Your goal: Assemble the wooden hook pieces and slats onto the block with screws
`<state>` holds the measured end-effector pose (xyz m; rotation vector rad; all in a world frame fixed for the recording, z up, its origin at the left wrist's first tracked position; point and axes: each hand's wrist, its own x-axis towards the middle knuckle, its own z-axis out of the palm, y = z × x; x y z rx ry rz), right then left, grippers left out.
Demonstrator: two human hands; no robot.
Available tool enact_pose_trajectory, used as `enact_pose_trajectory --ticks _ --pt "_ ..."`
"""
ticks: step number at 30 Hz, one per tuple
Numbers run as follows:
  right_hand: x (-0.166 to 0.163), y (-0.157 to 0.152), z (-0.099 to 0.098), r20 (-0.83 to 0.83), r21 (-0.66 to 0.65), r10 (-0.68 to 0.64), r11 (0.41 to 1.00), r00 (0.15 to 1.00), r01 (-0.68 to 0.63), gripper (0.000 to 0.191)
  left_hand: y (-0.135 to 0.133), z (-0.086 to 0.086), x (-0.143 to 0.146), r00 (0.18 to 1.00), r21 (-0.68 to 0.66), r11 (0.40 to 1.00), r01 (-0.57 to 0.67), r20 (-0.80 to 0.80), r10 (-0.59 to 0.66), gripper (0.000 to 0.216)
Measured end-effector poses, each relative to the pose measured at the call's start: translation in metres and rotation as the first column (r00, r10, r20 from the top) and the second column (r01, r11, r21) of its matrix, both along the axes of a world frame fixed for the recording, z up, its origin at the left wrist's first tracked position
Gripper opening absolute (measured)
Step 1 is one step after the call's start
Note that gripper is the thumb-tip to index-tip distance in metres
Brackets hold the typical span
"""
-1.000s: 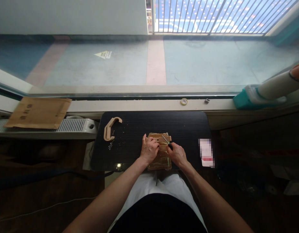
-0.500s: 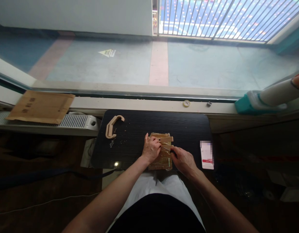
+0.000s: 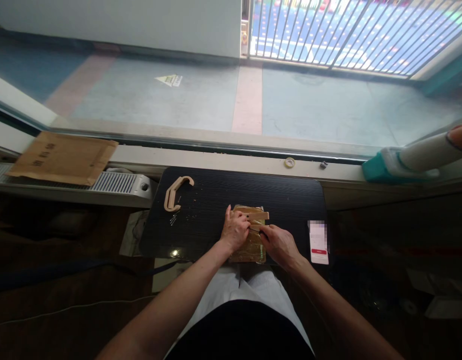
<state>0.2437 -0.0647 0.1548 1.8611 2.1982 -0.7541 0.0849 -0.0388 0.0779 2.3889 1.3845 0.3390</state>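
My left hand [image 3: 235, 231] presses its fingers on a light wooden piece [image 3: 259, 216] with a dark hole in it. Under that piece lies a brown slab in clear wrapping [image 3: 249, 252], near the table's front edge. My right hand [image 3: 280, 244] is closed on a screwdriver [image 3: 255, 229], whose thin metal shaft points left towards the left fingertips. A second light wooden strip shows partly beside the shaft; its ends are hidden by the hands. Whether the tip touches a screw is too small to tell.
On the black table [image 3: 223, 187], a hooked wooden part [image 3: 172, 196] lies at the left, with several screws [image 3: 173, 218] and crumbs near it. A phone [image 3: 319, 245] lies at the right edge. A tape roll [image 3: 290, 162] sits on the sill, and a cardboard envelope [image 3: 64, 157] on the radiator.
My right hand has moved slightly left with the screwdriver, closer to my left fingers. The left hand keeps its hold on the wood. The whole view has shifted a little.
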Motion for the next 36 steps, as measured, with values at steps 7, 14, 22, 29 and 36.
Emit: enact_pose_trajectory --ticks 7,14,22,29,36 --pt "0.000 0.005 0.004 0.013 -0.002 0.068 0.998 0.998 -0.068 0.025 0.000 0.000 0.000 1.000 0.004 1.000 0.006 -0.017 -0.006 0.017" --pt "-0.002 0.012 0.006 0.060 0.001 0.119 0.993 0.991 -0.119 0.026 0.000 0.000 0.000 1.000 0.004 1.000 0.009 -0.019 -0.009 0.016" --pt "-0.001 0.012 0.002 0.079 0.016 0.158 0.987 0.984 -0.160 0.026 0.000 -0.002 0.000 0.999 0.011 1.000 0.016 -0.028 -0.016 0.016" --pt "-0.005 0.021 0.011 0.104 0.000 0.288 0.957 0.952 -0.290 0.027 0.001 -0.003 0.000 1.000 -0.003 1.000 0.023 -0.018 -0.023 0.014" --pt "-0.019 0.037 0.017 0.113 -0.028 0.474 0.880 0.873 -0.474 0.028 0.002 -0.005 0.000 1.000 0.001 1.000 0.014 -0.011 -0.014 0.012"
